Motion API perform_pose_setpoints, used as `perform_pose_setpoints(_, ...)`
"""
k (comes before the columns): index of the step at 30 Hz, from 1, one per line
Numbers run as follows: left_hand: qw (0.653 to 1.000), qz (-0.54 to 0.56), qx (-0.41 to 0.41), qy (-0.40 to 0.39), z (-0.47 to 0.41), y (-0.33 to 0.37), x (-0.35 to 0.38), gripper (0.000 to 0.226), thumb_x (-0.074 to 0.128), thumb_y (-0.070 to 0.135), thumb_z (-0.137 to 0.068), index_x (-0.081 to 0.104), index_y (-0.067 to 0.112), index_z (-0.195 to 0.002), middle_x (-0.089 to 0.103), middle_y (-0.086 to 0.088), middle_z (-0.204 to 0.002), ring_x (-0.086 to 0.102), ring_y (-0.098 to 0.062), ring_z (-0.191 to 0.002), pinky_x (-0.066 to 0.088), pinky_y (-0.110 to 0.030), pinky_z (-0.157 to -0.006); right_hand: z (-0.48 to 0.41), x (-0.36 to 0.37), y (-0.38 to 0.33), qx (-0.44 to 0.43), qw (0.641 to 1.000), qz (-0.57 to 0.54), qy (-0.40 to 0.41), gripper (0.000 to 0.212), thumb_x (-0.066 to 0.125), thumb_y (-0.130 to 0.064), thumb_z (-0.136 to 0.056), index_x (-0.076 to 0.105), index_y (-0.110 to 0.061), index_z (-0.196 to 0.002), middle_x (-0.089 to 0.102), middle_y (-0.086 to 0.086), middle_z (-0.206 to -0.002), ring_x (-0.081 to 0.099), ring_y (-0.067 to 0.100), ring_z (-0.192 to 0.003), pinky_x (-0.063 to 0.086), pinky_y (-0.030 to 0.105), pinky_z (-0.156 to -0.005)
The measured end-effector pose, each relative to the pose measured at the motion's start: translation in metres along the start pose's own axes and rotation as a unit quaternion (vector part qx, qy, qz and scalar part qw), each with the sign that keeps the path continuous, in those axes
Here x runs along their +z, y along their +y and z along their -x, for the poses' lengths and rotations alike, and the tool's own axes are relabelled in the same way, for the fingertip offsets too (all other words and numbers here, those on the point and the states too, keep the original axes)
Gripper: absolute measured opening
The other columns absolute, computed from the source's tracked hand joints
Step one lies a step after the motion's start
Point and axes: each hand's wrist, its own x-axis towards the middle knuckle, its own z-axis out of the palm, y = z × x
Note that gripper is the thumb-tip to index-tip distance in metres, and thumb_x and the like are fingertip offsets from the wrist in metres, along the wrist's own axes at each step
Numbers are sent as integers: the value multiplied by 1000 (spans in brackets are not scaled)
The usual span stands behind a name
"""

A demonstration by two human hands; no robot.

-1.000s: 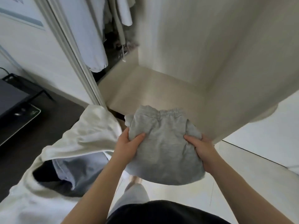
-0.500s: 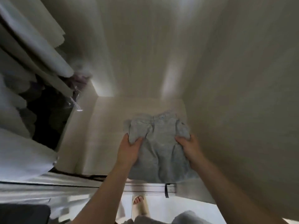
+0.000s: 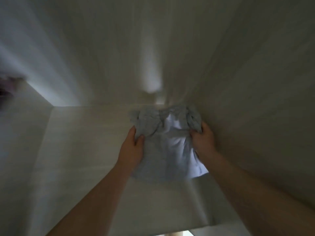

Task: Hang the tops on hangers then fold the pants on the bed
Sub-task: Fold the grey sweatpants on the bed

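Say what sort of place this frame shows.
Probably the inside of a wardrobe compartment: a pale shelf floor meets a back panel and a side panel in boxed corners, and the left hand and right hand grip folded grey pants at its back right corner.

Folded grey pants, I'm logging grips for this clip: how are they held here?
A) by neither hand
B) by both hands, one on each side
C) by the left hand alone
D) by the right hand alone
B: the left hand grips the left edge of the folded grey pants and the right hand grips their right edge.
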Motion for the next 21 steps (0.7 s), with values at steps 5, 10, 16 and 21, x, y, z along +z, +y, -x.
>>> perform_pose_setpoints(5, 998, -50, -21, 23, -60, -2, 21, 69, 60, 33, -99, 28, 22, -159, 49, -9, -151, 49, -31, -135, 40, -39, -110, -77, 27, 5, 40, 990, 130, 47, 45, 56, -8, -93, 49, -10, -137, 60, 14, -129, 57, 26, -109, 47, 43, -102)
perform_pose_setpoints(10, 930, -338, 92, 114, -40, -25, 52, 64, 54, 44, -96, 38, 24, -155, 29, -13, -164, 27, -40, -148, 25, -57, -116, -48, 69, 50, -115, 853, 505, 66, 75, 56, -30, -91, 19, -30, -155, 16, 4, -164, 17, 29, -149, 20, 52, -116)
perform_pose_setpoints(16, 909, -399, 120, 18, -56, -66, 77, 59, 37, 54, -103, 25, 39, -159, 5, -4, -171, 3, -32, -157, 8, -52, -125, -78, 56, 99, -162, 792, 586, -58, 61, 26, -43, -106, -1, -33, -161, -7, 6, -170, -2, 28, -155, 5, 45, -125)
perform_pose_setpoints(21, 899, -416, 134, -23, -73, -61, 90, 59, 27, 58, -103, 14, 44, -160, -1, -1, -171, -9, -29, -156, 0, -50, -125, -85, 51, 116, -143, 824, 544, -67, 62, 25, -39, -108, -4, -25, -162, -3, 10, -169, 3, 26, -155, 4, 38, -126)
